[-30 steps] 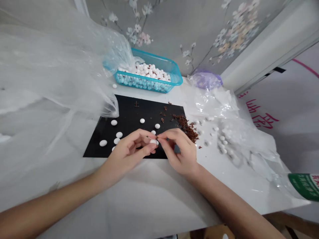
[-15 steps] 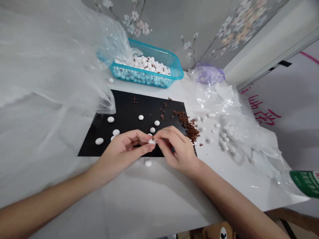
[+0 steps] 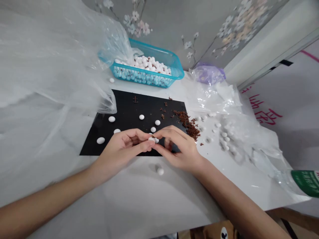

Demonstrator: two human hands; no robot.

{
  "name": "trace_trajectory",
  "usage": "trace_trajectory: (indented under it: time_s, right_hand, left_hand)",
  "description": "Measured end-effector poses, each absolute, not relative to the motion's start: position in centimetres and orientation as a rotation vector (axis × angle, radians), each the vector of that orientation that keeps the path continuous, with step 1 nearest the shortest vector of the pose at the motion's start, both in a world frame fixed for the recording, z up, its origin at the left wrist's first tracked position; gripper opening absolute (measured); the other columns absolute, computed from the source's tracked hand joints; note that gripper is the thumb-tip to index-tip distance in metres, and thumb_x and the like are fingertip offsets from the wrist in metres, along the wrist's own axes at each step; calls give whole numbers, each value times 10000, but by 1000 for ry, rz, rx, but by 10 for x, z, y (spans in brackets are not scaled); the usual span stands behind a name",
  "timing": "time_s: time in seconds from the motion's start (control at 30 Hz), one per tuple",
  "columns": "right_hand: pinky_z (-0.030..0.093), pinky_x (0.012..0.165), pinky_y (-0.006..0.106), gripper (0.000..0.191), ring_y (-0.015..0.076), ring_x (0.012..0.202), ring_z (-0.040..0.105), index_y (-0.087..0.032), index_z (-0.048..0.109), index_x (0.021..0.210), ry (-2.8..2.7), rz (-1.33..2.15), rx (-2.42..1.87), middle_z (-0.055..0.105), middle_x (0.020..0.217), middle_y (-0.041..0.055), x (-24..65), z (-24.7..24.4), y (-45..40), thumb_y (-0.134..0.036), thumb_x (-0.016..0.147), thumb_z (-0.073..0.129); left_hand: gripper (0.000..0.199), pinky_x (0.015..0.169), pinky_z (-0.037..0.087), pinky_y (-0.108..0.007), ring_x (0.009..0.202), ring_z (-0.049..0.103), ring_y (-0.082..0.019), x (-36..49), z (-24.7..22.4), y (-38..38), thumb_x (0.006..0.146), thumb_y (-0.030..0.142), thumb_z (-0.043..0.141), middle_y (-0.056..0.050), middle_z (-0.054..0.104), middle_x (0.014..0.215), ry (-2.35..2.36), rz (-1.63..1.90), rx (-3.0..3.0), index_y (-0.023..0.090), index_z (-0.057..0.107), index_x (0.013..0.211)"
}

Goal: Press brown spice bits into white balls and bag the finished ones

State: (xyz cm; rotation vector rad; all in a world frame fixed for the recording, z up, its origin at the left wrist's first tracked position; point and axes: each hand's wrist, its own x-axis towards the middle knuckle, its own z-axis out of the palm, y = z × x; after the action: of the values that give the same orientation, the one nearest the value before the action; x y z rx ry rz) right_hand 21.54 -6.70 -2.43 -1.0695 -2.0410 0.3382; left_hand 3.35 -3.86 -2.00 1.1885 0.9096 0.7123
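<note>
My left hand (image 3: 127, 144) pinches a white ball (image 3: 151, 140) between thumb and fingertips, above the front edge of a black mat (image 3: 124, 106). From the right, my right hand (image 3: 179, 146) meets it, its fingertips closed around a tiny brown piece (image 3: 153, 136) at the ball's top. Several white balls lie on the mat, one of them (image 3: 141, 117) behind my hands. A pile of small brown pieces (image 3: 190, 127) covers the mat's right edge. One loose ball (image 3: 160, 171) is on the white table in front of the mat.
A blue basket (image 3: 176, 68) of white balls stands at the back. Clear plastic sheeting (image 3: 50, 59) covers the left side. On the right are a clear plastic bag (image 3: 214, 96), scattered white balls (image 3: 225, 139) and a bottle with a green label (image 3: 305, 182).
The loose ball in front of the mat has rolled right and toward me. My right thumb has shifted slightly lower beside the held ball, and another white ball now shows behind it.
</note>
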Motion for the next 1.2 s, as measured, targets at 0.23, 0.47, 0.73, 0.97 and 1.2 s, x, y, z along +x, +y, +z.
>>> trace_trajectory:
  time_s: [0.23,0.47,0.73,0.97,1.2]
  right_hand:
    - [488,536,229,128,96,602,558,-215,561,990,-2016,288,-1000,643,823,28,212,-24,-66,-189,864,551]
    - [490,567,217,129,95,671,589,-224,550,966,-2002,338,-1006,639,887,27,211,-27,-68,-166,852,566]
    - [463,509,195,236,32,449,452,-221,531,992,-1918,410,-1065,642,838,-18,213,-26,-68,-144,792,629]
    - [544,617,252,213,101,613,592,-202,588,1012,-1998,223,-984,668,854,29,215,-28,-65,-186,805,635]
    - [552,668,218,176,120,761,644,-169,585,977,-2067,211,-904,665,875,64,216,-26,-64,-123,809,614]
  left_hand:
    - [110,727,560,-272,770,673,-157,32,-21,-38,710,292,712,-24,721,822,935,711,1198,198,680,758]
    - [72,703,554,-234,733,662,-128,34,-19,-38,709,267,714,-3,715,792,914,733,1171,206,688,737]
    - [62,737,549,-237,758,663,-129,34,-19,-38,715,244,710,-5,709,789,906,739,1196,193,679,736]
    - [74,703,533,-174,742,652,-95,33,-20,-38,694,225,732,16,696,768,896,755,1152,183,674,714]
    - [59,664,520,-129,704,654,-70,33,-21,-39,707,223,724,36,697,749,870,737,1139,186,680,723]
